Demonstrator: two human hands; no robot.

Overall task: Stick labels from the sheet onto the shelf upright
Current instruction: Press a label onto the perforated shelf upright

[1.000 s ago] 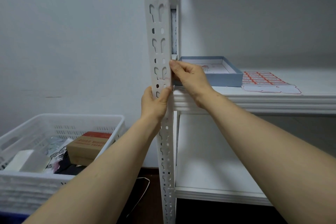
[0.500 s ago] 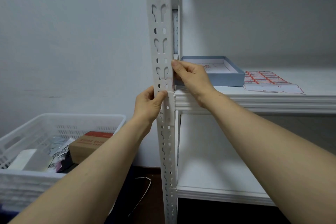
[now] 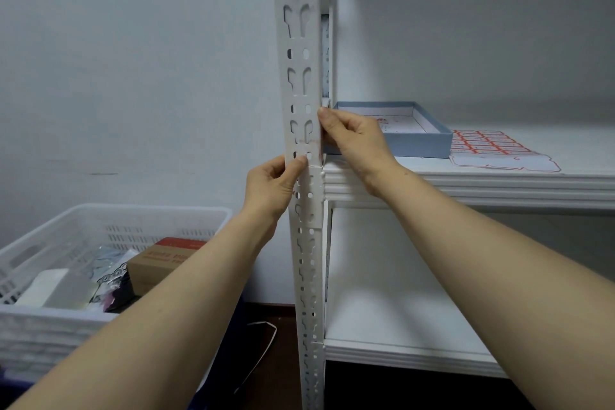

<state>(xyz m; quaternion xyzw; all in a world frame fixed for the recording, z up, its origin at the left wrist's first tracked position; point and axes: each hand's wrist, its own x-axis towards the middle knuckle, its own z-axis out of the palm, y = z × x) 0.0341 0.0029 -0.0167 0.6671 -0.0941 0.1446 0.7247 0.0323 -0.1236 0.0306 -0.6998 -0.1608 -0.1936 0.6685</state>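
The white perforated shelf upright [image 3: 301, 43] runs top to bottom through the middle. A pale label [image 3: 307, 146] with a faint red edge lies on its front face, hard to make out. My left hand [image 3: 271, 185] holds the upright from the left, thumb on the front face at the label's lower edge, fingers behind. My right hand [image 3: 356, 140] pinches the label at the upright's right edge, fingertips curled on it. The label sheet [image 3: 489, 146], with rows of red-bordered labels, lies flat on the shelf board [image 3: 466, 183] to the right.
A shallow blue box [image 3: 416, 143] stands on the shelf just behind my right hand. A white plastic crate [image 3: 100, 220] at lower left holds a brown carton and several packets. A lower shelf board [image 3: 399, 353] sits below. A thin white cord lies on the dark floor.
My left thumb has slid from the upright's right edge toward the middle of its front face. My right hand has stayed at the right edge.
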